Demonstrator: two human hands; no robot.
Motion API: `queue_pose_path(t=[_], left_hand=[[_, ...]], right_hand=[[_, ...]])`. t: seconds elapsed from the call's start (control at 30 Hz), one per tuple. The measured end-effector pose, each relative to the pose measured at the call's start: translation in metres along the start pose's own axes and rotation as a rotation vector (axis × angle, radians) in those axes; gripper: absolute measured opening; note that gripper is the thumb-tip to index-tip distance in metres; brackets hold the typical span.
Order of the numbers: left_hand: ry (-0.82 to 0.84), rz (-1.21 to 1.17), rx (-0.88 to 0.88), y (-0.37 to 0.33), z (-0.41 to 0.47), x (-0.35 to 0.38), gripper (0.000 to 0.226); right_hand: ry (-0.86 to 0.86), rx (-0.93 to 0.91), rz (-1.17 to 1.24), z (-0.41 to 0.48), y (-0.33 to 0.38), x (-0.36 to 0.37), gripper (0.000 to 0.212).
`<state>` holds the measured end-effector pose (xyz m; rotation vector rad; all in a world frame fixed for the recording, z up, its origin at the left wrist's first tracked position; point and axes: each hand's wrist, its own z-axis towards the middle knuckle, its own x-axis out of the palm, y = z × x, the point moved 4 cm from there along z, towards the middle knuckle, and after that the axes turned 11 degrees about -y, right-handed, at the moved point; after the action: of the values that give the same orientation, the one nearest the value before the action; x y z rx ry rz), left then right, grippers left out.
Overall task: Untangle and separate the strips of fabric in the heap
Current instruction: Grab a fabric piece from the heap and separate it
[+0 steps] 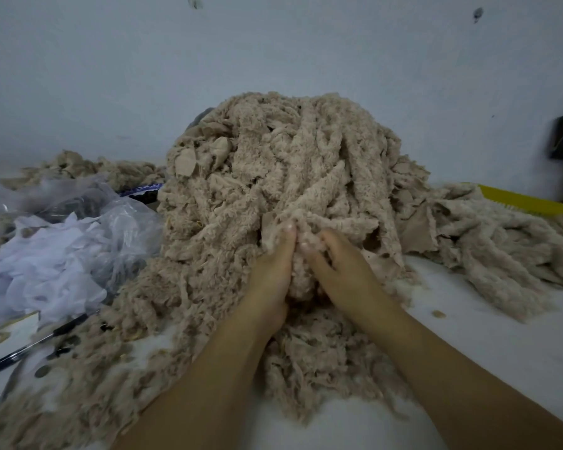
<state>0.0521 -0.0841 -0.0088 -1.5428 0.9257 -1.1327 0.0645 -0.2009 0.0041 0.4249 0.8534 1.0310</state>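
My left hand [270, 274] and right hand [342, 271] are close together, fingers curled into one beige strip [301, 222] at the front of the heap [273, 164], centre of the white table [485, 336]. There's bare room right of my arms. On the left, a clear plastic bag [111, 219] with white scraps [46, 264], and a pen [30, 347] beside it.

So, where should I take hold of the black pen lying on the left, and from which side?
Pinch the pen at the bare middle of its barrel, coming from above with the left hand, gripping across it. It lies flat and slanted on the table, and its far end runs up to the fabric heap.
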Motion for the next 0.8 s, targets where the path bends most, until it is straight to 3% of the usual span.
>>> queue_pose_path(t=[0.07, 0.2, 0.33, 0.47, 0.57, 0.7, 0.8], left_hand=[[0.015, 0.052, 0.081, 0.000, -0.003, 0.004, 0.053], [0.068, 0.012, 0.143, -0.002, -0.007, 0.012, 0.029], [0.161, -0.112, 0.158, -0.005, -0.009, 0.015, 0.032], [0.094, -0.204, 0.040, -0.005, -0.006, 0.009, 0.031], [0.122, -0.250, -0.106, -0.003, -0.004, 0.007, 0.033], [0.240, -0.324, -0.337, 0.002, -0.006, 0.006, 0.027], [0.324, -0.305, -0.356, 0.001, -0.007, 0.008, 0.036]], right_hand=[[-0.059, 0.067, 0.070, 0.001, -0.007, -0.006, 0.029], [-0.134, 0.427, 0.279, 0.002, -0.023, -0.007, 0.032], [-0.125, 0.655, 0.428, 0.002, -0.029, -0.002, 0.034], [-0.107, 0.706, 0.524, 0.002, -0.033, -0.008, 0.054], [-0.120, 0.730, 0.558, 0.002, -0.034, -0.011, 0.057], [-0.120, 0.696, 0.398, 0.000, -0.036, -0.010, 0.059], [-0.107, 0.646, 0.299, 0.001, -0.038, -0.009, 0.061]])
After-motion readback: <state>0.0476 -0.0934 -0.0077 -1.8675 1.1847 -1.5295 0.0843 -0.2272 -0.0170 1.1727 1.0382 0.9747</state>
